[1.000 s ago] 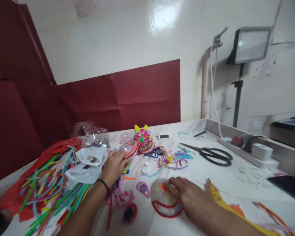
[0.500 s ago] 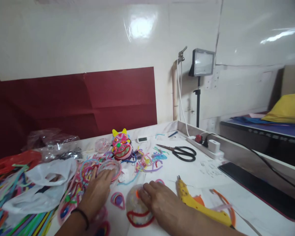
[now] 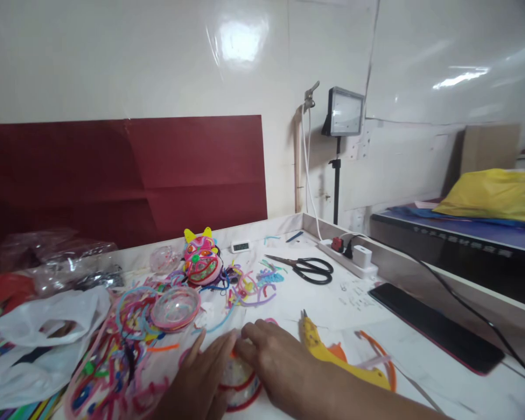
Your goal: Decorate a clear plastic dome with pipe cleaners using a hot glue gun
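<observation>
A clear plastic dome (image 3: 240,376) trimmed with red pipe cleaner rests low on the table, partly covered by both hands. My right hand (image 3: 273,359) has its fingers bent over the dome's top and right side. Against its left side lies my left hand (image 3: 203,373), fingers together and thumb raised; the fingertips are partly hidden. A bit of orange shows between the hands at the dome's top. To the right lies a yellow glue gun (image 3: 332,356). A clear dish with a pink rim (image 3: 175,309) sits beyond my left hand.
A colourful lion-like head (image 3: 202,259) stands at the back. Pipe cleaner pieces (image 3: 126,356) and white plastic bags (image 3: 48,332) crowd the left. Black-handled scissors (image 3: 308,269), a phone-like black slab (image 3: 435,326) and a power strip (image 3: 347,259) lie right, inside the table's raised edge.
My left hand has moved right and nearer, from the pink-rimmed dish to the dome's left side. My right hand stays on the dome. The camera view has swung slightly right.
</observation>
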Motion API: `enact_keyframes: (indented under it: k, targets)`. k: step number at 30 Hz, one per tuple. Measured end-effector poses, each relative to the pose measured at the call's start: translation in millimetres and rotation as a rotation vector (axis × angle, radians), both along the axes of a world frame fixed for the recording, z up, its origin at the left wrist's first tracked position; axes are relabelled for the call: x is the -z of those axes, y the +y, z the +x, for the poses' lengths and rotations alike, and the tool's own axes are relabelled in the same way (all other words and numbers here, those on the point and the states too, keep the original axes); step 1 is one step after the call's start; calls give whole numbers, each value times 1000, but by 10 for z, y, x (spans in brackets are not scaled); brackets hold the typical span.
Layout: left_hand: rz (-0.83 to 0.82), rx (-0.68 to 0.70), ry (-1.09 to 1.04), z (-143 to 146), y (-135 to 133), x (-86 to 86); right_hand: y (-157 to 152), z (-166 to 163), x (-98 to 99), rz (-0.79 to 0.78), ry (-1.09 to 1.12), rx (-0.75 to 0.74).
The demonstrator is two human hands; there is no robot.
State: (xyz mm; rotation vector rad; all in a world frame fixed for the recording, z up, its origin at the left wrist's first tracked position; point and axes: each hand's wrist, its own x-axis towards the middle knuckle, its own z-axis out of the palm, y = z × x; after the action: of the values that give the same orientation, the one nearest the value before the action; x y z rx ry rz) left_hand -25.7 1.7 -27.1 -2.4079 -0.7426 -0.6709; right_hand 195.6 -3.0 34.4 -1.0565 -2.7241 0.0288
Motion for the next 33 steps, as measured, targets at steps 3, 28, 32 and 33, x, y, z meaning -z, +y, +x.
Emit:
enact_keyframes:
  k: [3,28,32,33]
  targets:
    - [-153,-78,-3,-23,-63,17,-6,17,-27,-40,29,-14]
    - [-298,-19,110,34,-168,-250,-424,1030,25,14,285,164]
    - [-309,-25,104,24,-177,-249,-520,1142,138,113,307,157]
    - [-304,-25,98,25,-180,-247,-538,1160,160,125,312,146]
